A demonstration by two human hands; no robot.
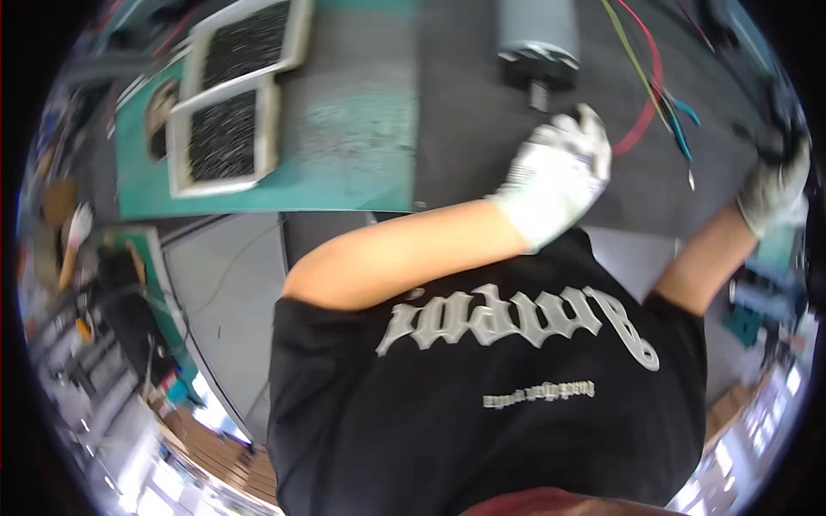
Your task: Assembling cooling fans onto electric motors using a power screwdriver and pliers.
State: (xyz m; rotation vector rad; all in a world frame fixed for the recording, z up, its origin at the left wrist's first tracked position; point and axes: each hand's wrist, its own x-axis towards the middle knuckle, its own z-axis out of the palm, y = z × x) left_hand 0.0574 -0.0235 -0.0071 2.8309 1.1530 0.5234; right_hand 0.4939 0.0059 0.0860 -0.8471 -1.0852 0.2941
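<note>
My left hand [559,168], in a white knit glove, is held over the dark tabletop with its fingers curled closed. Whatever may be between the fingertips is too blurred to make out. Just beyond it lies a grey cylinder like a motor [539,30], with a black end and a short metal shaft pointing toward me. At the far right, my right hand [774,185], also gloved, is closed around a black object [779,142] whose kind I cannot tell. Pliers with blue handles [678,133] rest between the two hands, beside a red cable [641,125] and a yellow-green wire [632,47].
Two white-rimmed trays [176,155] of small dark pieces stand on a green mat [353,185] at the left. A roll-like ring [159,116] sits beside them. Farther left, another person's gloved hand [79,225] shows near a cluttered bench.
</note>
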